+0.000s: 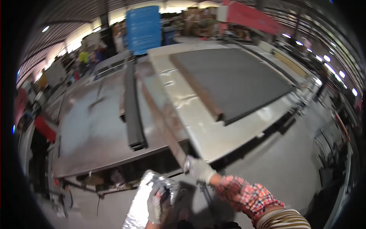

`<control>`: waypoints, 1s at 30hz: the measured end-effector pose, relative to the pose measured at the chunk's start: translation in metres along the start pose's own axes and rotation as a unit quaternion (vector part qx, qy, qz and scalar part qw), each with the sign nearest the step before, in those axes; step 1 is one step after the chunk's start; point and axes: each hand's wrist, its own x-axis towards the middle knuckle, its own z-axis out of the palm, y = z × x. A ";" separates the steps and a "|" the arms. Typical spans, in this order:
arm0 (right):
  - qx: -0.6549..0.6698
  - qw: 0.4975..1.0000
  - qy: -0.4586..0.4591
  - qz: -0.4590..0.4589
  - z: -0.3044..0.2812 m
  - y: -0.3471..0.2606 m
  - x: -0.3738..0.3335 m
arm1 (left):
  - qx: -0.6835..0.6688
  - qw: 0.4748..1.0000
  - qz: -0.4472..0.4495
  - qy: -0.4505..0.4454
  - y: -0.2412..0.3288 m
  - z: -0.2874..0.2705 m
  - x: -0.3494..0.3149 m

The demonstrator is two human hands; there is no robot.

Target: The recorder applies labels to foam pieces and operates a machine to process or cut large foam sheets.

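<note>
Strip [167, 135] at frame centre is clamped near-end by the right hand [201, 170], we judge for steadiness; we cannot tell whether the left hand [155, 208] grips the lower-centre foil panel [138, 204].

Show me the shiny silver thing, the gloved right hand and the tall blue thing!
Shiny silver thing [138, 202]: head view, on its crinkly bright surface.
Gloved right hand [201, 170]: head view, on the middle of the pale glove.
Tall blue thing [143, 30]: head view, middle of its broad face.
</note>
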 end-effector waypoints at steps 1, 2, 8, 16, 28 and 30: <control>-0.033 0.999 0.009 -0.003 0.010 0.023 -0.048 | -0.074 0.995 -0.020 -0.056 -0.019 0.030 0.016; -0.056 0.994 -0.073 0.057 -0.033 -0.001 -0.095 | -0.153 0.983 -0.095 -0.027 -0.031 0.052 0.029; -0.035 0.992 -0.063 0.103 -0.182 0.078 -0.417 | -0.178 0.975 -0.132 -0.034 -0.057 0.187 0.090; 0.141 0.914 -0.015 0.379 -0.186 0.235 -0.633 | -0.184 0.958 -0.192 -0.112 -0.128 0.418 -0.036; 0.125 0.844 0.187 0.487 -0.272 0.362 -0.617 | -0.061 0.815 -0.284 -0.501 -0.245 0.901 -0.115; 0.110 0.805 0.212 0.543 -0.288 0.391 -0.634 | -0.030 0.785 -0.287 -0.549 -0.304 0.968 -0.113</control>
